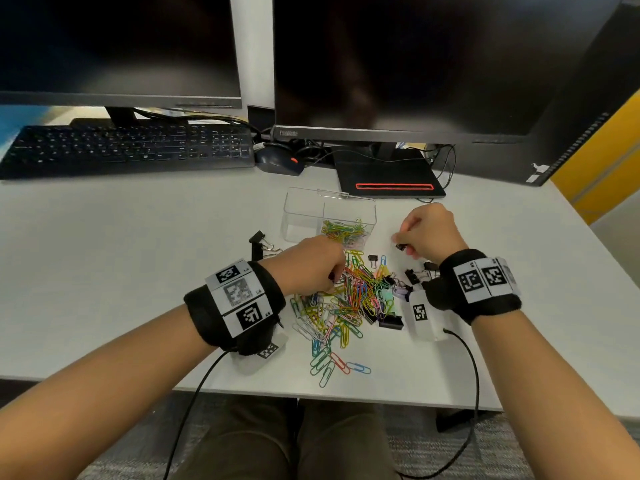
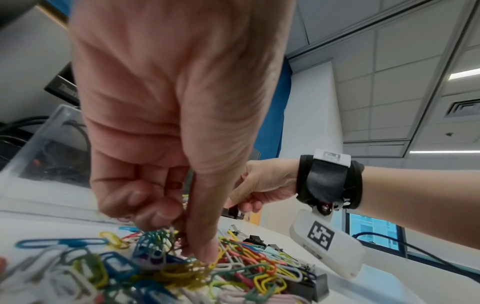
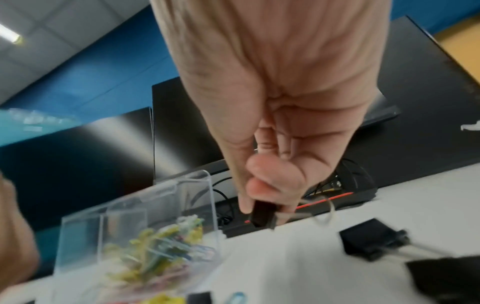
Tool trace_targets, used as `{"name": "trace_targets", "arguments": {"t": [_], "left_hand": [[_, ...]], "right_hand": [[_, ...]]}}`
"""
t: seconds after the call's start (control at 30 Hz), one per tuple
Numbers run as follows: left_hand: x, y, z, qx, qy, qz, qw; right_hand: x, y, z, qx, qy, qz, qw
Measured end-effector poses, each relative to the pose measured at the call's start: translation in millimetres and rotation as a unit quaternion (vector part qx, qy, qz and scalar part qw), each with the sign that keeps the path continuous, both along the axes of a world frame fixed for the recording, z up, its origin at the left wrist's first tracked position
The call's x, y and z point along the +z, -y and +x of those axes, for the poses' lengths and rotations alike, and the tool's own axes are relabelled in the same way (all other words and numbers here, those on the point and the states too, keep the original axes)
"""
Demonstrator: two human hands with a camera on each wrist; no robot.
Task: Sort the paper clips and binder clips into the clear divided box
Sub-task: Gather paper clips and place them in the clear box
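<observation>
Head view, looking down at a white tabletop (image 1: 138, 254): a loose heap of coloured plastic-coated wire paper clips (image 1: 346, 299) lies near the front edge, with small black metal binder clips with silver wire handles (image 1: 391, 320) mixed into its right side and a few more lying apart. Just behind the heap stands a clear plastic divided box (image 1: 304, 209); its right compartment holds a mound of coloured paper clips, its left compartment looks empty. The left hand (image 1: 308, 268) reaches into the heap, its grip closed as thumb and fingers pinch a small bunch of paper clips. The right hand (image 1: 429, 230), to the right of the box, has its grip clamped on one small black binder clip (image 3: 263, 215), seen in the right wrist view between thumb and fingertips. The paper clips are probably very light, slick and springy, and they tangle, so a pinched bunch may trail or shed strays; a pinch low in the pile should hold best. The binder clips should be stiff and a little heavier; the flat black body offers a surer hold than the loose wire handles, which swing. Readable writing: the right monitor's lower bezel (image 1: 289, 133) reads "ThinkVision". Black-and-white square code tags cover the wristbands; their small letters are illegible.
</observation>
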State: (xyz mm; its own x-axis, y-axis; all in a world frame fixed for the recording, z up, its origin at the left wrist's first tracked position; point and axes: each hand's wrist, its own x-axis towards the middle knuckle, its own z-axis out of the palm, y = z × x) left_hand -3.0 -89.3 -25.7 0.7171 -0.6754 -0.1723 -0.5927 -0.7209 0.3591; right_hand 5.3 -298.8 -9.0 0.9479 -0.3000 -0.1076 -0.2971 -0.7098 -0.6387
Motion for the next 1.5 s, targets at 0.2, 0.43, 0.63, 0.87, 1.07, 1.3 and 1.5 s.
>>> {"name": "trace_targets", "arguments": {"t": [0.2,0.43,0.63,0.87,1.07,1.3,1.5], "left_hand": [[6,-6,4,0.016,-0.012,-0.038,0.999],[17,-32,18,0.139,0.019,-0.13,0.982],[17,-62,31,0.206,0.024,-0.087,0.974],[5,-73,37,0.221,0.058,-0.028,0.973],[10,-51,19,0.08,0.024,-0.055,0.995],[1,-26,1,-0.034,-0.088,0.043,0.995],[8,-34,0,-0.074,-0.117,0.047,0.989]], "right_hand": [[2,5,-4,0.058,-0.015,-0.095,0.994],[-4,-13,-25,0.203,-0.174,-0.158,0.951],[-6,-23,-26,0.18,-0.152,-0.168,0.957],[-8,-20,-24,0.18,-0.1,-0.172,0.963],[2,7,-17,0.073,-0.01,-0.143,0.987],[2,-19,-32,0.191,-0.036,-0.108,0.975],[0,-59,-43,0.332,-0.13,-0.137,0.924]]}}
